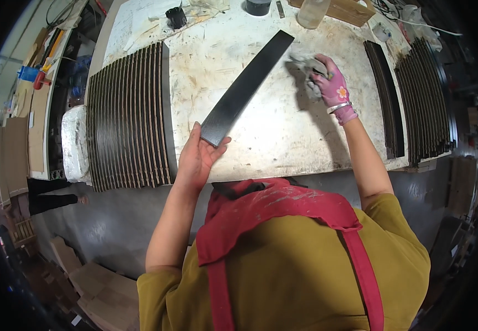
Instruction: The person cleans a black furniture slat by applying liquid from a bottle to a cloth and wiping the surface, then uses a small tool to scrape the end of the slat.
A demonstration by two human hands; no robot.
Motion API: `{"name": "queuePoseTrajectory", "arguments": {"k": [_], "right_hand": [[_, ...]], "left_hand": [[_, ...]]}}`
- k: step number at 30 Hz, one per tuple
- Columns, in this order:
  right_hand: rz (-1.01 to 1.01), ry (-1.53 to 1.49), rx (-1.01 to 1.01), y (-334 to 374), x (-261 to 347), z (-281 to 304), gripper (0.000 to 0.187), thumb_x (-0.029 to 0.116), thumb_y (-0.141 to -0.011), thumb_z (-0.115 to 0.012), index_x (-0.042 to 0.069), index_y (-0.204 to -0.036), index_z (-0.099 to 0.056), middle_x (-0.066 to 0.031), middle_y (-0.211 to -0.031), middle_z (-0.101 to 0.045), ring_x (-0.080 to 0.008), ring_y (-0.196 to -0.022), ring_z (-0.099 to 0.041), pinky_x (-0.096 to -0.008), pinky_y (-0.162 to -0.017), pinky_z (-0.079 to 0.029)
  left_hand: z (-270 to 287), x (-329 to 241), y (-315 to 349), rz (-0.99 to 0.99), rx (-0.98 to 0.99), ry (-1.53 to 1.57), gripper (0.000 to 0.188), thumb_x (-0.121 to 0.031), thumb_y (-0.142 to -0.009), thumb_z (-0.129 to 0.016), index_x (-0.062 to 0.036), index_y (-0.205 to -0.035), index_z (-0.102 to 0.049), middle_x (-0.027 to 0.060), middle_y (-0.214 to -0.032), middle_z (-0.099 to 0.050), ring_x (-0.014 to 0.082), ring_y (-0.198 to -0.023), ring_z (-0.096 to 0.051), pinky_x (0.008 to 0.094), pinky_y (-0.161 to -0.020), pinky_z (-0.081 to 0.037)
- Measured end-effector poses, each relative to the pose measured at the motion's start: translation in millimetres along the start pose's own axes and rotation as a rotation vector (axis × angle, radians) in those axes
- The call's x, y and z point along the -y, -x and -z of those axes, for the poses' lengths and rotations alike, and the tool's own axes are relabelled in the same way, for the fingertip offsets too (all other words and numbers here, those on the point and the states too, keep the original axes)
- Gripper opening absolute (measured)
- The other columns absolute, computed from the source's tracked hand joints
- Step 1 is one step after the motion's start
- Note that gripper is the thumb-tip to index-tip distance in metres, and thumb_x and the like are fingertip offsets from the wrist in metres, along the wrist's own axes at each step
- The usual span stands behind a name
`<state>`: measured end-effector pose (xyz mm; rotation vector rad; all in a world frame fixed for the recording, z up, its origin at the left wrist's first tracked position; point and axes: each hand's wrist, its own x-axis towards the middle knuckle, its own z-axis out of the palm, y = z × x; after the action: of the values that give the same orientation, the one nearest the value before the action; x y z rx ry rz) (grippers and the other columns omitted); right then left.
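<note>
A long dark board slants across the middle of the worktable, its far end pointing up and to the right. My bare left hand grips its near end, thumb along one edge and fingers under the other. To the right, my right hand wears a pink glove with a flower on it and is closed on a crumpled grey-white rag. The rag is apart from the board, just right of its far end, and casts a shadow on the tabletop.
The stained white worktable carries a row of dark boards at left and further boards at right. Along the far edge stand a black cup, a dark tub, a cloudy jar and a wooden box.
</note>
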<state>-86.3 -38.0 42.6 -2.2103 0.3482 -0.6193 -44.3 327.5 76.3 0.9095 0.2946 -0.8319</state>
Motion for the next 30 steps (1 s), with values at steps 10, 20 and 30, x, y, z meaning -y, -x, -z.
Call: {"name": "queuePoseTrajectory", "arguments": {"k": [10,20,30], "right_hand": [[0.318,0.225,0.477,37.7,127.8,-75.1,0.055,0.015,-0.066,-0.067,0.008,-0.118,-0.051,-0.0156,-0.103,-0.058,-0.0325,-0.092,-0.058,-0.0424,-0.079,-0.049],[0.193,0.209,0.431,11.7,80.5,-63.8,0.022,0.011,-0.081,-0.058,0.006,-0.102,-0.060,-0.0107,-0.085,-0.064,-0.0253,-0.079,-0.063,-0.0347,-0.069,-0.053],[-0.270,-0.449,0.416,26.3,39.2,-31.2,0.034,0.021,-0.085,-0.063,-0.001,-0.111,-0.057,-0.0064,-0.099,-0.062,-0.0131,-0.093,-0.055,-0.0264,-0.085,-0.044]], "left_hand": [[4.2,26.4,2.4,0.017,0.024,-0.112,0.034,-0.016,-0.099,-0.040,0.0073,-0.124,-0.043,0.0164,-0.112,-0.061,0.0215,-0.100,-0.063,0.0297,-0.083,-0.055],[4.8,15.6,-17.5,0.030,0.015,-0.099,0.027,-0.013,-0.097,-0.045,-0.0018,-0.121,-0.042,0.0128,-0.114,-0.057,0.0227,-0.101,-0.062,0.0326,-0.081,-0.055],[5.3,3.4,-34.4,-0.032,-0.092,-0.314,0.022,-0.011,-0.092,-0.057,-0.0002,-0.111,-0.051,0.0066,-0.097,-0.062,0.0117,-0.080,-0.062,0.0217,-0.072,-0.054]]}}
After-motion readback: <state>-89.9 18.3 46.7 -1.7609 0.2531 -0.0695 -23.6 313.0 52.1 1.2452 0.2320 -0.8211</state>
